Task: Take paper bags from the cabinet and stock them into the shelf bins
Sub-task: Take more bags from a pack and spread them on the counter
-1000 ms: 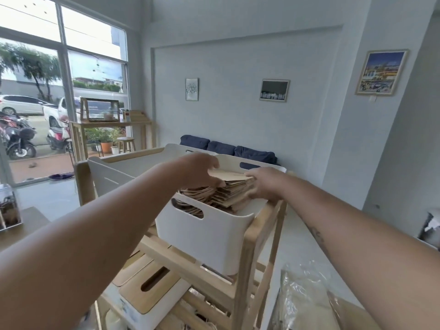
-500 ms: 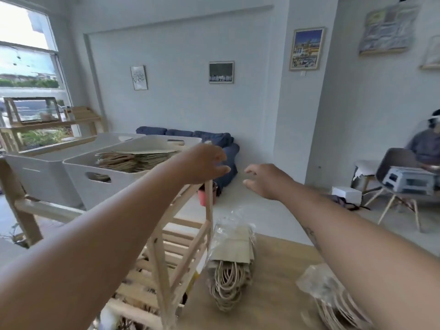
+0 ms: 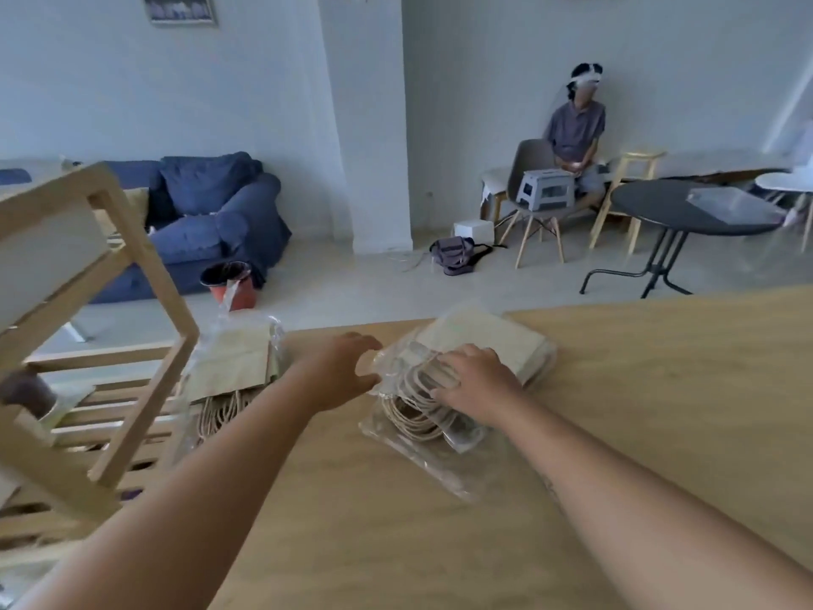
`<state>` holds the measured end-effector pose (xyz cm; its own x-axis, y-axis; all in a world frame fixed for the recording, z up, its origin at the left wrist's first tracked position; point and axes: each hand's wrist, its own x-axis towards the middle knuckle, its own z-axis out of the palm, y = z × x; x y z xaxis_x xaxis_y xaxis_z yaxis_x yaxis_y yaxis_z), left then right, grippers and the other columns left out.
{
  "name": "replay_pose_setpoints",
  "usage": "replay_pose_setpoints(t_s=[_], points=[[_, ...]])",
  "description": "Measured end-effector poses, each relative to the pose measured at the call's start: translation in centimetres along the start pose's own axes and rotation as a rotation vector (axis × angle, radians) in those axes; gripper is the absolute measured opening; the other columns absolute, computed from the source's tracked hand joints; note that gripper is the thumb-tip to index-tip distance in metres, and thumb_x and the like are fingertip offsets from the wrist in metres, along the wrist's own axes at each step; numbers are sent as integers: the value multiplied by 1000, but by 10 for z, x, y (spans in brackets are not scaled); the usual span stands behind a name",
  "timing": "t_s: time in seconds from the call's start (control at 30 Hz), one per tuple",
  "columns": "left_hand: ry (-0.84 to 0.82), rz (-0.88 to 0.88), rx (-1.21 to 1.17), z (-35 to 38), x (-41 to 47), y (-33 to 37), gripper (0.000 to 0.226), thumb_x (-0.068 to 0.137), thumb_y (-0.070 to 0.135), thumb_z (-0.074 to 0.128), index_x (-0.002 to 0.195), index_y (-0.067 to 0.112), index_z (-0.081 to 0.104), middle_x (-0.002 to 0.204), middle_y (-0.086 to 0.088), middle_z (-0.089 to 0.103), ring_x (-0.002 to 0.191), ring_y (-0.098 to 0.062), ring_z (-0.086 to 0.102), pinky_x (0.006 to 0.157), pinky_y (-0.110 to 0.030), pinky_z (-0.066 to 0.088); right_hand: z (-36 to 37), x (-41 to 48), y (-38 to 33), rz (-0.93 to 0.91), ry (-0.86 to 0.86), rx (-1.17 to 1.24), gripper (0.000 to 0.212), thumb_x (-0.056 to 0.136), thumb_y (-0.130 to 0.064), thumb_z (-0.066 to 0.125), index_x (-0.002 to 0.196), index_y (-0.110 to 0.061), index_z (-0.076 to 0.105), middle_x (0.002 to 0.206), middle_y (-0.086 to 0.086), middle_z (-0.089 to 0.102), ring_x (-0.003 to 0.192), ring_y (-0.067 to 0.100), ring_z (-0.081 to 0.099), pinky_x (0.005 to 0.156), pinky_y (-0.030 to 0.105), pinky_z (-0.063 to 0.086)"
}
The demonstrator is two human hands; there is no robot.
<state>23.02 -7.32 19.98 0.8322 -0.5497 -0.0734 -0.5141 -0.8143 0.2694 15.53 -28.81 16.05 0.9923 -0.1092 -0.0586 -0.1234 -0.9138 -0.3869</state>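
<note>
Both hands on one plastic-wrapped paper-bag pack (image 3: 484, 341): left hand (image 3: 345, 372) spread, touching wrapper edge; right hand (image 3: 477, 385) flat on rope handles. Two packs on table (image 3: 660, 389); second pack (image 3: 237, 361) beside shelf (image 3: 147, 266).

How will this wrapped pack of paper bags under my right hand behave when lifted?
Probably slippery: its clear plastic wrap looks loose and glossy. Likely stiffish where the tan paper bags stack flat, floppy at the twine handles.
</note>
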Motion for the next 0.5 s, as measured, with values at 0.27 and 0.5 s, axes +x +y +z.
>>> replay_pose_setpoints(t_s=[0.27, 0.5], points=[[-95, 199, 73, 76, 38, -13, 74, 87, 38, 70, 151, 34, 33, 160, 11, 31, 142, -20, 31, 110, -37, 36, 91, -42, 28, 93, 122, -145, 61, 86, -32, 65, 143, -18, 47, 147, 6, 45, 134, 30, 42, 107, 41, 41], [159, 527, 31, 81, 71, -37, 35, 89, 39, 68, 119, 20, 69, 125, 0, 69, 113, -27, 63, 90, -40, 50, 82, -50, 26, 98, 569, 38, 20, 91, -16, 65, 109, -17, 73, 103, -5, 68, 96, 17, 63, 75, 30, 55]])
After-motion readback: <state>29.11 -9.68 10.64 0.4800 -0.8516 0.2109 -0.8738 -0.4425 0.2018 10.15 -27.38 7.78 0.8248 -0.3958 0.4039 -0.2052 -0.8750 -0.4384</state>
